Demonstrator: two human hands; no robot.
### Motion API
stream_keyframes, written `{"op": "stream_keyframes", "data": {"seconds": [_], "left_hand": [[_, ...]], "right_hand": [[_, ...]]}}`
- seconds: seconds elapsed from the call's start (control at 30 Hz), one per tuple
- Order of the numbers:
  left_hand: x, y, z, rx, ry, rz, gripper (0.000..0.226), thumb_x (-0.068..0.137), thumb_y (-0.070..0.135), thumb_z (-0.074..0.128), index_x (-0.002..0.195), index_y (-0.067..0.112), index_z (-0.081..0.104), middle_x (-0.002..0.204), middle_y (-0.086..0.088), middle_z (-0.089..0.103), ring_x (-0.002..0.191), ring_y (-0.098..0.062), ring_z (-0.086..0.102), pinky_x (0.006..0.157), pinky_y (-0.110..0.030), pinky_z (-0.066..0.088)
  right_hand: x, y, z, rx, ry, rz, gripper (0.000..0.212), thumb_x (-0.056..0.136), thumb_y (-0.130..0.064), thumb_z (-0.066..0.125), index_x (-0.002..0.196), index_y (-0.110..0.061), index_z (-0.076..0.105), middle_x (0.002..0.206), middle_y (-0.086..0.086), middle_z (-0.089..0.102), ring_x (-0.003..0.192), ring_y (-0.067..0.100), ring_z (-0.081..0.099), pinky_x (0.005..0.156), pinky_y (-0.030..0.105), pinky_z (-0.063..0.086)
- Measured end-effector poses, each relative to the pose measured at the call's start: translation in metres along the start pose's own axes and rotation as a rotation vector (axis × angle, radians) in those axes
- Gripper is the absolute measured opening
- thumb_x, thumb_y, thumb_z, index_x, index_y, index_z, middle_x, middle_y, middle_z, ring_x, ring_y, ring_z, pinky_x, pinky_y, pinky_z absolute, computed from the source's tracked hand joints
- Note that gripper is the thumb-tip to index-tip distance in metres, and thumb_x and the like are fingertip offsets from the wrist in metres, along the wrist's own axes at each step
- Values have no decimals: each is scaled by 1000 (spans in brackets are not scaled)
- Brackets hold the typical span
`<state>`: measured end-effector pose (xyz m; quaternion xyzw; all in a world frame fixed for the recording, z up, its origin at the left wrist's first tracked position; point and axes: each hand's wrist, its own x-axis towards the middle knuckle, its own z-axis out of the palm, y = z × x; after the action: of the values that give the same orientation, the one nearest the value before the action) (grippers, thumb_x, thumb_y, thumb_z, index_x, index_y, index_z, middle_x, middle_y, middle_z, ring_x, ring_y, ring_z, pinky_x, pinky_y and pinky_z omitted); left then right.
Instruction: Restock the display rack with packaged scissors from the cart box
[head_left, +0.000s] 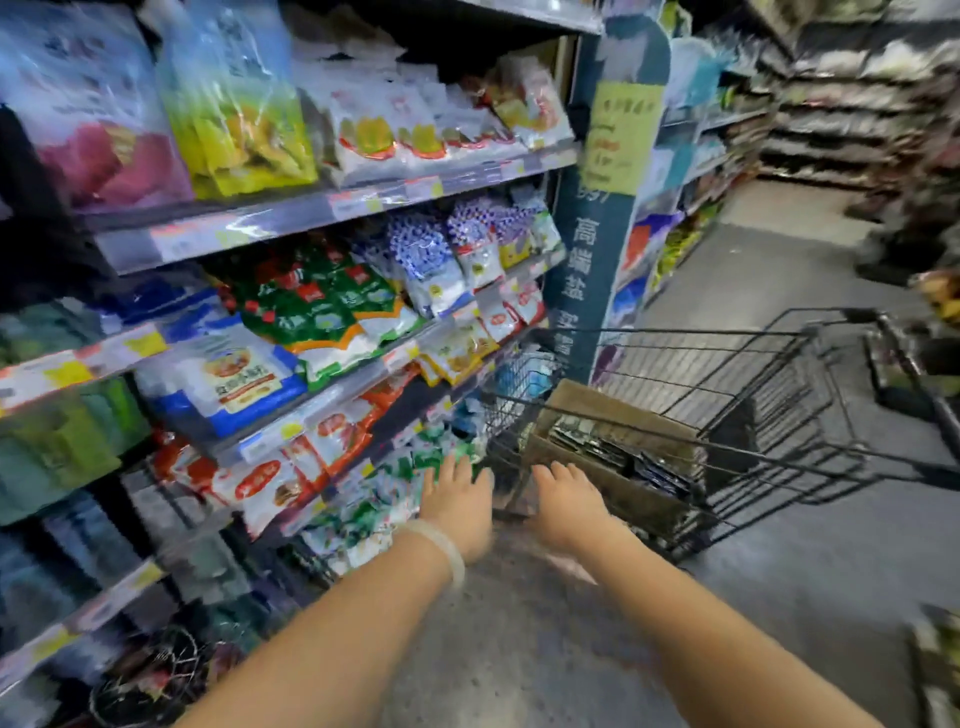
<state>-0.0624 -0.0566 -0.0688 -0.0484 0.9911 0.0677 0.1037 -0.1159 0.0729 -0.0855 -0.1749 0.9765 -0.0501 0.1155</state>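
Left fingers (451, 467): stretched forward, fairly straight and spread, holding nothing; blurred.
Left hand (457, 506): palm down, reaching toward the near end of the cart, in front of the green and white packets on the low shelf.
Bracelet (439, 545): pale ring round the left wrist.
Right fingers (563, 475): extended and loose, gripping nothing; the tips lie at the near edge of the box, and the blur hides whether they touch it.
Right hand (569, 506): palm down, just beside the left hand, a narrow gap between them.
Box (613, 415): brown cardboard, open at the top, lying inside the cart at its near end.
Packaged scissors (618, 452): dark flat packs stacked on edge in the box, filling most of it.
Cart (769, 395): black wire basket cart on the floor, close against the shelf end.
Shelves (311, 208): several tiers on the left, crowded with bagged goods in yellow, red, green, blue and white; price tags along the edges.
Pillar (587, 249): dark blue shelf end with white characters and a yellow notice near the top.
Floor (779, 571): grey, running down an aisle on the right with more shelves beyond.
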Motion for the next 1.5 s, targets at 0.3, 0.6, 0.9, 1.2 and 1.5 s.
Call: {"op": "stream_keyframes", "data": {"seconds": [0.3,0.6,0.9,1.2,1.5], "left_hand": [[88,103,0,54,-94,223,72,91,28,53,149,15,13,159,-13,0,147,-30,-4,120,-47,4],[227,133,-23,47,-95,320,76,89,31,57,149,15,14,159,-12,3,147,-30,-2,119,-47,4],[353,151,-58,68,-43,362,75,90,29,57,149,17,12,159,-12,2,147,-30,-3,120,-46,3],[424,167,-49,63,-103,369,75,90,32,57,149,16,14,159,-12,1,147,-30,-3,120,-47,2],[504,208,-36,48,-186,303,72,90,25,56,149,17,16,159,-12,1,147,-30,-4,120,-47,2]], "right_hand": [[27,106,-5,61,-22,215,75,86,-40,58,145,-13,21,151,11,25,141,32,19,116,42,23],[134,165,-40,86,-15,324,74,86,-37,59,145,-12,22,153,11,23,142,32,17,117,43,22],[248,211,-84,114,66,362,64,82,-32,63,136,-14,33,138,7,39,130,28,32,109,39,31],[307,255,-76,115,8,387,65,84,-34,60,138,-14,31,141,8,36,133,27,29,112,37,28],[376,317,-73,96,-68,357,63,82,-31,63,135,-13,35,139,10,39,132,28,32,111,37,30]]}}
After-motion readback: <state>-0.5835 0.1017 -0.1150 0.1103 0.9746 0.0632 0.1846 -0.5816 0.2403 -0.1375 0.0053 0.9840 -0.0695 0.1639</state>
